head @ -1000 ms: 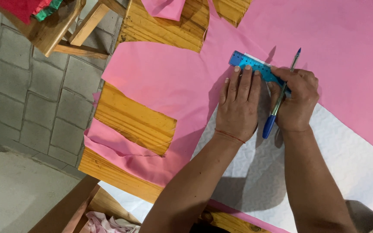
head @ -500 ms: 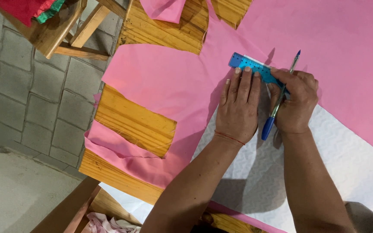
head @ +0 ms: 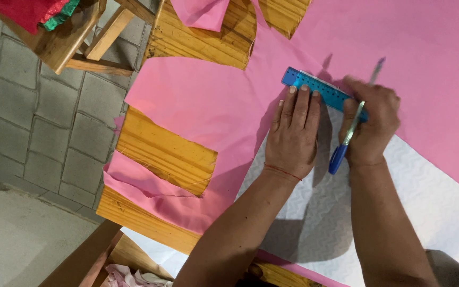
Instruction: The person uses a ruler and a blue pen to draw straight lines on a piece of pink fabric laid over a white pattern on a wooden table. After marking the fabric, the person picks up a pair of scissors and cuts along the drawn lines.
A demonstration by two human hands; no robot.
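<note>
The left hand (head: 293,135) is laid flat, palm down, fingers stretched out and close together, nothing gripped. Its fingertips are pressed on the near edge of the blue ruler (head: 314,87), which is pinned against the pink fabric (head: 208,106). A thin red thread is seen round the left wrist.

At 3 o'clock from that hand, the right hand (head: 373,125) is curled shut around a blue pen (head: 349,135). The pen is held slanted, its blue cap end pointed toward 7 o'clock and its pale tip raised toward 1 o'clock, blurred above the knuckles. The far end of the ruler is covered by this hand; whether the pen tip is touching the cloth cannot be told.

The ruler is set across the fabric on a slant, from 10 o'clock down to 4 o'clock, right at the border where pink cloth meets the white textured sheet (head: 426,202) lying beneath both forearms.

The pink fabric is spread over a wooden slatted table (head: 166,154), with bare planks shown through cut-out gaps at 9 o'clock and 12 o'clock. At 10 o'clock, well apart, a wooden stool (head: 75,40) is seen with red and green cloth (head: 33,10) piled on it, over a grey paved floor (head: 22,117).
</note>
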